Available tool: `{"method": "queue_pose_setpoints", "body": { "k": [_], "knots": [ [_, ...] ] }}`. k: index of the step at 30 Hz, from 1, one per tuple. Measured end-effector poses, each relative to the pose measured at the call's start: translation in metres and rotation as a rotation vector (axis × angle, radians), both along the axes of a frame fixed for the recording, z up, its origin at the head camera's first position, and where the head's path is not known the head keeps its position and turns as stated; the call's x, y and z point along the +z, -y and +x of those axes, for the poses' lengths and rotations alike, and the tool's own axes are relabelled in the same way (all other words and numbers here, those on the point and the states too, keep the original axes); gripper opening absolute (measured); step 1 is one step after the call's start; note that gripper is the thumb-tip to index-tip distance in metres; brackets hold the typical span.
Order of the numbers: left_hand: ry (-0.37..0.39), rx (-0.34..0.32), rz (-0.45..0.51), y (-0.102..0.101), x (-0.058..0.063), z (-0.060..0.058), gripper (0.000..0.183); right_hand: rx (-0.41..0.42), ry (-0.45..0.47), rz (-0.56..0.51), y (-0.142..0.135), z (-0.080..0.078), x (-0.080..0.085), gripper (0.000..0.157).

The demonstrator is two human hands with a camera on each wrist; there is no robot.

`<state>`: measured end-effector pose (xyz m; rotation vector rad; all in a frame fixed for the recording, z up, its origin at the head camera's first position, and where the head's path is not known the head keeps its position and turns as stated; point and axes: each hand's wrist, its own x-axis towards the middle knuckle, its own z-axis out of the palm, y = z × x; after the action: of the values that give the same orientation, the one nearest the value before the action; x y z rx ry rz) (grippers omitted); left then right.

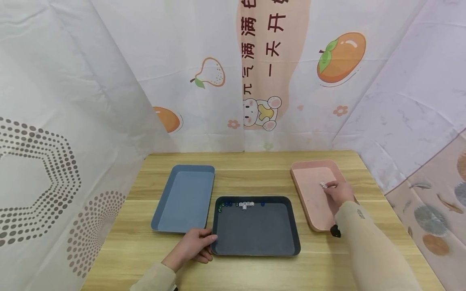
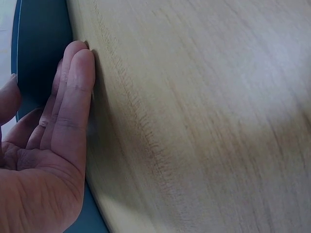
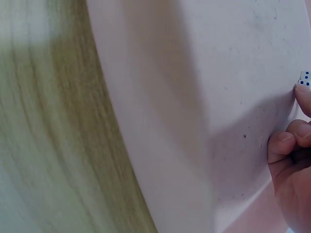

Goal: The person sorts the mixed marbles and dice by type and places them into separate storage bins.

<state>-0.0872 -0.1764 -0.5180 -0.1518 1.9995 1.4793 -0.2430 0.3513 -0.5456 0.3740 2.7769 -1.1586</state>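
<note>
My left hand holds the left rim of a dark grey tray, thumb over the rim and fingers along the outer wall. In the left wrist view the fingers lie flat beside that wall, near the wooden table. Along the tray's far side are several white dice and small blue and green glass-like pieces. My right hand is over the pink tray, fingertips at a small group of white dice. A die with blue dots shows at the fingertips; the pinch is partly cut off.
A blue tray stands at the left of the wooden table, close to the dark tray's left side. Printed curtains hang behind the table and on both sides.
</note>
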Motion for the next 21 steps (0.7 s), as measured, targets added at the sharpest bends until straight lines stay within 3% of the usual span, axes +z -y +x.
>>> {"method": "queue_pose_setpoints", "body": {
  "k": [21],
  "knots": [
    [0.002,0.003,-0.006,-0.0004,0.0026,0.0007,0.071,-0.029,0.033,-0.005,0.0042,0.0029,0.0014,0.026]
  ]
}}
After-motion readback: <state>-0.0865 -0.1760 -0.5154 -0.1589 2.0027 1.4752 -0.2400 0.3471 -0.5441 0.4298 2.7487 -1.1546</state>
